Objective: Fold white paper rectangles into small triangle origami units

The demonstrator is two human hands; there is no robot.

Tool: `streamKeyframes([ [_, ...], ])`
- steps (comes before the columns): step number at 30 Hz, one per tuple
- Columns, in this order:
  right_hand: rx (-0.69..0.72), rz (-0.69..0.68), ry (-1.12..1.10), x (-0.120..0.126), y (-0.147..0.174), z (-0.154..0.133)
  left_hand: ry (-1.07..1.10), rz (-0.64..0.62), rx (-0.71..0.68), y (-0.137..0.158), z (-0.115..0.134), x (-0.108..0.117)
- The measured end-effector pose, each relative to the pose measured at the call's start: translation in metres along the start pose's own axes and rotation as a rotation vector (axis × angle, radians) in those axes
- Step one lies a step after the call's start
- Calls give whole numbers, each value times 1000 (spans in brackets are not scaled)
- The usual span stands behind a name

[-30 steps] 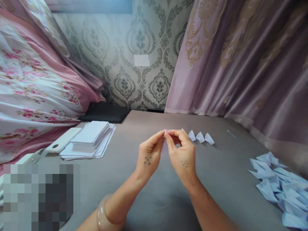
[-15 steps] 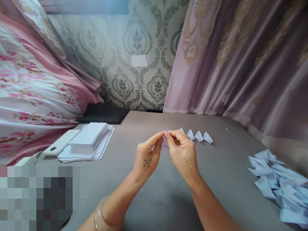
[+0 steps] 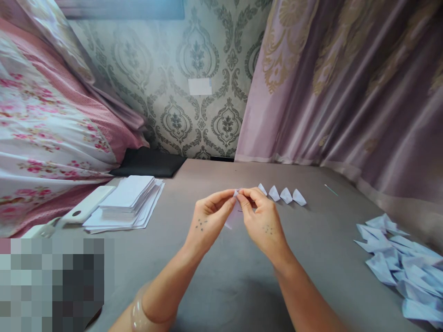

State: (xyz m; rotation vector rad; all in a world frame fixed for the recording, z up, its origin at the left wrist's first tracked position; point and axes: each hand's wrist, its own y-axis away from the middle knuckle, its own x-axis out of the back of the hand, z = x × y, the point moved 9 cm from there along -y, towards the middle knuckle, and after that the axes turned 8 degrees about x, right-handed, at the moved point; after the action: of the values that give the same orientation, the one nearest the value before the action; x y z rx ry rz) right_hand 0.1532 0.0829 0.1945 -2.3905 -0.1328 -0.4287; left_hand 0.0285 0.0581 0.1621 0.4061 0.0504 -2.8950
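The table has a grey surface; on its left side, a paper stack rests with smaller sheets set on larger ones, positioned beside a white strip and in front of a black pad at the far left. To the right of centre, four folded papers are aligned in a row, with a thin stick lying apart to their right. A heap of overlapping folded pieces occupies the right side, nearer than the row.
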Motion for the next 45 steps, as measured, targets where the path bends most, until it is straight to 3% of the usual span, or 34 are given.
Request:
streamKeyframes([
  [5, 17, -40, 64, -5, 3, -3, -13, 47, -15, -1, 1, 5],
  [10, -59, -72, 18, -8, 4, -3, -18, 95, -62, 2, 6, 9],
  [14, -167, -73, -104, -8, 4, 1, -15, 112, -150, 4, 17, 13],
  [17, -232, -26, -243, -6, 2, 7, 75, 32, -90, 1, 13, 11],
  [23, -306, -230, -580, -31, 6, 11, 123, -12, -90, -2, 10, 9],
  [26, -349, -203, -644, -32, 7, 16, 112, 11, -84, -3, 8, 10],
  [30, -369, -106, -621, -24, 5, 21, 91, -5, -28, -4, 2, 8],
  [40, -363, -74, -605, -22, 5, 21, 117, 17, 42, -4, -4, 9],
  [45, -296, -88, -527, -22, 4, 17, 136, 13, 36, -4, -2, 8],
])
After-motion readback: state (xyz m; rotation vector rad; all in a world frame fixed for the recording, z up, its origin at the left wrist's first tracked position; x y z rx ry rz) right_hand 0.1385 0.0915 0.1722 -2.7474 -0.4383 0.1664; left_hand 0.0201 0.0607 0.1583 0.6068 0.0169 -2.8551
